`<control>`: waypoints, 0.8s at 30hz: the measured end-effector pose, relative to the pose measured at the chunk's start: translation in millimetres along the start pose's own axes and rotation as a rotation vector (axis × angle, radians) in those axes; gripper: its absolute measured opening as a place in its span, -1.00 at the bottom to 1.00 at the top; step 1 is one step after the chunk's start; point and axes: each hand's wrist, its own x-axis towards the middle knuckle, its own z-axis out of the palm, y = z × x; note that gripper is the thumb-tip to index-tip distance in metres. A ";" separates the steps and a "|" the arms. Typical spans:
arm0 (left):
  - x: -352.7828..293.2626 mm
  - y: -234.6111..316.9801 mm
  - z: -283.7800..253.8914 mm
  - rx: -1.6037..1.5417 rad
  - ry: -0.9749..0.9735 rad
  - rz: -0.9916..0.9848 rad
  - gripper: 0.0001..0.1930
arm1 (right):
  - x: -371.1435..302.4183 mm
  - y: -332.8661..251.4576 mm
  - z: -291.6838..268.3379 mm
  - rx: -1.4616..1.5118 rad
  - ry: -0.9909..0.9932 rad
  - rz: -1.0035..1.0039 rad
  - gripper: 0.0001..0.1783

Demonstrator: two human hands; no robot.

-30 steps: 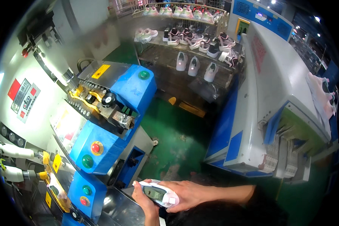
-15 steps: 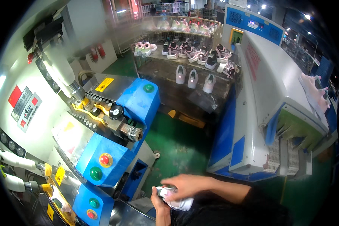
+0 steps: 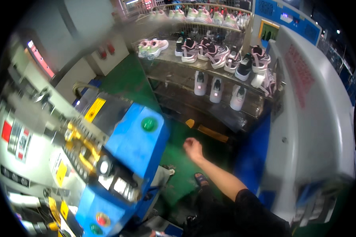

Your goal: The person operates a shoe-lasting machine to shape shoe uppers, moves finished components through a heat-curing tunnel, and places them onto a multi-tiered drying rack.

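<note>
My right hand point(image 3: 193, 148) is stretched forward over the green floor, short of the shoe rack. Its fingers are curled in, and I see nothing in them. Only a sliver of my left hand point(image 3: 152, 234) shows at the lower edge, beside a pale bit of the white shoe point(image 3: 160, 234) it holds; its fingers are mostly cut off. On the rack's lower shelf, nearest my right hand, stand three pale pink shoes point(image 3: 216, 91). Above them is a row of black and pink sneakers point(image 3: 217, 55), with pale green and pink shoes point(image 3: 153, 48) at its left.
A blue and white machine point(image 3: 134, 138) with green and red buttons stands close on the left. To the right is a large grey machine point(image 3: 316, 98) with a blue side. The metal rack point(image 3: 166, 65) lies ahead, more shoes point(image 3: 201, 15) on top. My sandalled foot point(image 3: 201, 179) is below.
My right hand has left the shoe and stretched forward toward the rack. My left hand and the shoe have dropped almost out of the picture. The view has shifted, bringing the rack closer.
</note>
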 end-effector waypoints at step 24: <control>33.9 53.5 125.9 0.163 0.301 -0.075 -0.67 | 303.5 -3.6 -12.5 0.070 0.374 -0.280 -0.19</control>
